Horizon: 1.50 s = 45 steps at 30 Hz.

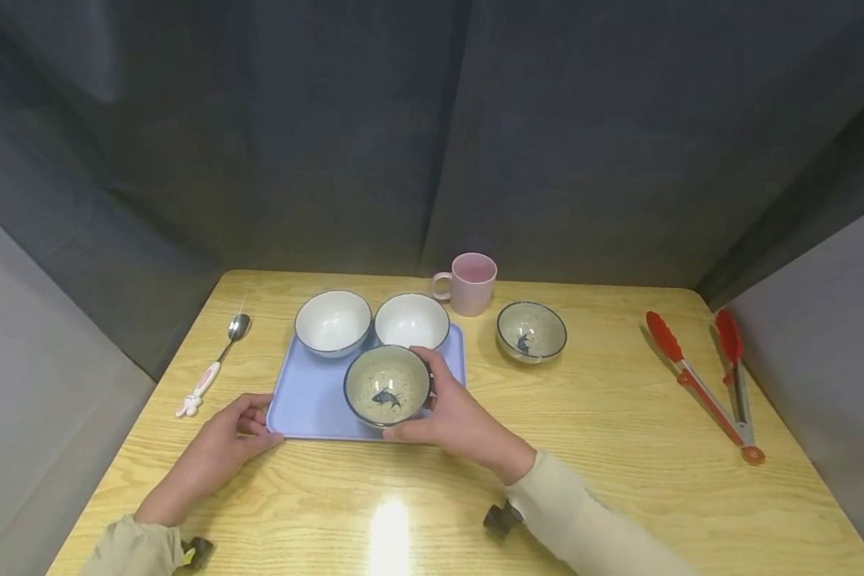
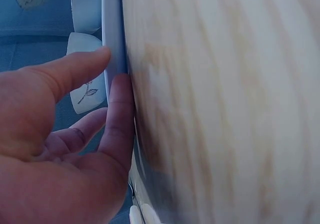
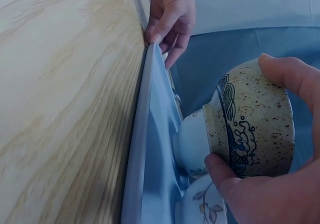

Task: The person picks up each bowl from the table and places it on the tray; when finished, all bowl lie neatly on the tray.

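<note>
My right hand [image 1: 461, 412] grips a speckled beige bowl [image 1: 387, 386] with a dark fish drawn inside. In the right wrist view the bowl [image 3: 262, 124] is held above the tray, its outside marked with dark wave patterns. The blue tray [image 1: 310, 412] lies on the table, its front left corner pinched by my left hand [image 1: 223, 440]. The left wrist view has the thumb at the tray's rim [image 2: 114, 29] and a finger along its underside. Two white bowls, one on the left [image 1: 333, 322] and one on the right [image 1: 412, 320], stand on the tray's back part.
Right of the tray is a second speckled bowl [image 1: 531, 331]. Behind it and slightly left stands a pink mug [image 1: 474, 286]. A spoon [image 1: 212, 372] with a rabbit handle lies at the left of the table [image 1: 619, 480]. Red-tipped tongs [image 1: 713, 408] lie spread at the right.
</note>
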Available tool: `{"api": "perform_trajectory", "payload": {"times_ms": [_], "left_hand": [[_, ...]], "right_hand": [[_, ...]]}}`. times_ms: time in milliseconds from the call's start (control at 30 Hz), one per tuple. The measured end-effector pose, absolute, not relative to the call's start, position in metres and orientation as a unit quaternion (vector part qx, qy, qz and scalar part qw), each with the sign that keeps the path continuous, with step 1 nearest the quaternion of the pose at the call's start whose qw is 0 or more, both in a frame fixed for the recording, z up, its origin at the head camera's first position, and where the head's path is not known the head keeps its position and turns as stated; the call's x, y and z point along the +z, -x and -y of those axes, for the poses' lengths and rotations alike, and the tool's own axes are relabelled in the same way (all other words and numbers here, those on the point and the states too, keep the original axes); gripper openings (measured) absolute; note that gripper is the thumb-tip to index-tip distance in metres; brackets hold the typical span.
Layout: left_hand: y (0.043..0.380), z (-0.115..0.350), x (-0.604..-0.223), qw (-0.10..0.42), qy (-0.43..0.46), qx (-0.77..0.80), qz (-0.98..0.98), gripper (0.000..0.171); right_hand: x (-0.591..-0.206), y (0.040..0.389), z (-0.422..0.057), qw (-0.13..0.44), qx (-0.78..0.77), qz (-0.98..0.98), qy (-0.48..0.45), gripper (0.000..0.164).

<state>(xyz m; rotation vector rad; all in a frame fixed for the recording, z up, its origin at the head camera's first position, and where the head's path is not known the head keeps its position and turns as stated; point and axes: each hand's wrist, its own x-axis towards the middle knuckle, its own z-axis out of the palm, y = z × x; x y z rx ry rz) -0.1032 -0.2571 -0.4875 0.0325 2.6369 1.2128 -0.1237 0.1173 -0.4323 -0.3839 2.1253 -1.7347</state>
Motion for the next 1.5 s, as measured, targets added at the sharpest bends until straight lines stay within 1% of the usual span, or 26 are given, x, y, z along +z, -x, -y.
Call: {"api": "perform_trajectory", "payload": {"times_ms": [200, 433, 567, 700, 967, 1333, 1500], "left_hand": [[0.104, 0.258, -0.487, 0.120, -0.013, 0.418, -0.901, 0.071], [0.103, 0.257, -0.487, 0.120, -0.009, 0.421, -0.899, 0.070], [0.103, 0.256, -0.487, 0.120, -0.008, 0.419, -0.900, 0.070], [0.104, 0.256, -0.487, 0.119, -0.008, 0.418, -0.900, 0.070], [0.102, 0.257, -0.487, 0.113, -0.013, 0.418, -0.901, 0.070], [0.103, 0.258, -0.489, 0.112, -0.018, 0.414, -0.903, 0.069], [0.102, 0.257, -0.488, 0.111, -0.017, 0.416, -0.902, 0.070]], "right_hand": [[-0.432, 0.128, -0.102, 0.185, -0.615, -0.752, 0.150, 0.119], [-0.439, 0.133, -0.085, 0.176, -0.579, -0.781, 0.153, 0.120], [-0.443, 0.137, -0.077, 0.185, -0.578, -0.782, 0.145, 0.122], [-0.450, 0.141, -0.067, 0.188, -0.579, -0.779, 0.149, 0.124], [-0.466, 0.144, -0.050, 0.176, -0.573, -0.781, 0.175, 0.125], [-0.472, 0.145, -0.035, 0.175, -0.559, -0.793, 0.169, 0.128], [-0.472, 0.145, -0.031, 0.179, -0.562, -0.790, 0.165, 0.126]]}}
